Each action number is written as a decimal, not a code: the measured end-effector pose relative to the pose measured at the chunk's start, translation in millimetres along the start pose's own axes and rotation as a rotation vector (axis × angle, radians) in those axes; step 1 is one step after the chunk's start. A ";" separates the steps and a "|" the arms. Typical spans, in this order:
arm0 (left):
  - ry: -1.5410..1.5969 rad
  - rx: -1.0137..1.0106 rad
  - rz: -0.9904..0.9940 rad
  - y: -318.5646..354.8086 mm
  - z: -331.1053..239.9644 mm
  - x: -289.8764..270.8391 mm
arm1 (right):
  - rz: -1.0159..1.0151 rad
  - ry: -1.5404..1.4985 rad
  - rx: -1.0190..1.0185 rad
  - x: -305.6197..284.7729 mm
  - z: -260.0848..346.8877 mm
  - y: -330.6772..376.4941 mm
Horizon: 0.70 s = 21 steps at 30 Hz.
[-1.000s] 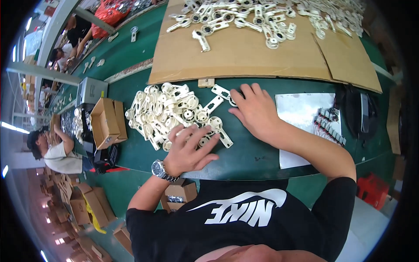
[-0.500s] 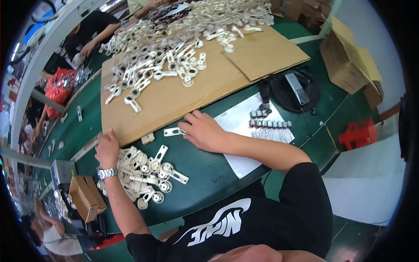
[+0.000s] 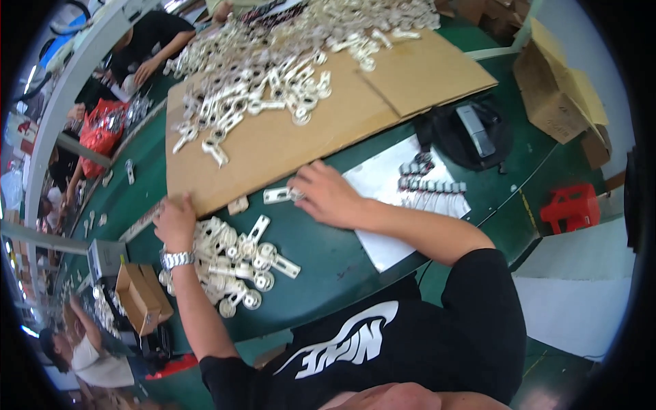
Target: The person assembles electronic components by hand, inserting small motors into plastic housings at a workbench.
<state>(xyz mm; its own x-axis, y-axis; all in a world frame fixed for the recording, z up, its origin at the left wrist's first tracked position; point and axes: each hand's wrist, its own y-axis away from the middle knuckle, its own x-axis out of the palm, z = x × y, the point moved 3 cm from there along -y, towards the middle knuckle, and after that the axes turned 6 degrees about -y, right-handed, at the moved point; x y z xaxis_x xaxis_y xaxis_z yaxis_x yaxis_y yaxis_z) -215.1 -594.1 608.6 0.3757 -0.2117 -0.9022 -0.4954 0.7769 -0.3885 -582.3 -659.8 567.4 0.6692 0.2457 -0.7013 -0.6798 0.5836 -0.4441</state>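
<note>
My left hand, with a metal watch on its wrist, is closed at the near left corner of a large brown cardboard sheet, its thumb on the edge. My right hand has curled fingertips at the sheet's near edge. Partly under that hand lies a cream plastic part with a slotted flat arm; its other end is hidden. Beside my left wrist is a pile of similar cream parts with round ends. Between my hands, a small beige block sits against the sheet's edge.
Many more cream parts cover the sheet's far side. To the right are a white paper bearing small motors, a black bag and an open carton. A small open box stands left. Other people work along the left.
The whole view has shifted slightly, mostly rightward. Both hands keep their places at the cardboard's edge, and the cream part under my right hand stays where it was.
</note>
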 end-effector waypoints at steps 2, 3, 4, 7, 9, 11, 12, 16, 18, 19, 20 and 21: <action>0.052 0.138 -0.267 11.5 -33.0 -40.1 | -0.114 -0.076 0.036 -5.9 -4.1 0.8; 0.176 0.230 -0.317 17.7 -47.9 -62.0 | -0.159 -0.125 0.057 -8.0 -7.1 2.7; 0.456 0.269 -0.173 30.5 -61.4 -74.4 | -0.199 -0.193 0.063 -8.0 -10.4 1.3; 0.953 0.260 0.247 80.7 -113.1 -111.9 | -0.165 -0.413 0.305 -20.4 -5.9 -8.8; 1.061 0.230 0.212 102.1 -137.5 -99.2 | -0.110 -0.702 0.544 -23.6 -15.4 -6.9; 1.171 0.142 0.273 109.4 -141.0 -94.4 | -0.055 -0.784 0.478 -29.3 -12.6 -10.9; 1.422 0.118 0.352 110.1 -144.2 -84.5 | 0.044 -0.970 0.533 -30.9 -8.1 -11.1; 1.830 0.159 0.645 115.6 -145.1 -74.4 | 0.277 -1.217 0.634 -19.9 2.4 -7.2; 1.914 0.158 0.668 116.8 -144.0 -75.2 | 0.301 -1.259 0.682 -14.3 3.6 -5.9; 1.949 0.169 0.683 116.2 -141.4 -72.0 | 0.327 -1.235 0.671 -16.7 7.5 -7.9; 1.974 0.178 0.717 116.5 -139.6 -65.4 | 0.355 -1.212 0.662 -20.4 11.2 -8.8; 2.010 0.147 0.711 117.6 -139.1 -66.1 | 0.340 -1.106 0.662 -25.7 13.2 -8.3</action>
<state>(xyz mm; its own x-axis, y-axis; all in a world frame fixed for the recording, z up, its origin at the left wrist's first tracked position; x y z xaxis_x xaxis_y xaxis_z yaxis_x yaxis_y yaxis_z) -407.1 -571.2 596.6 -0.9813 -0.0421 0.1878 -0.0534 0.9970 -0.0555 -589.9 -660.7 596.5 0.6007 0.7639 0.2357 -0.7980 0.5548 0.2354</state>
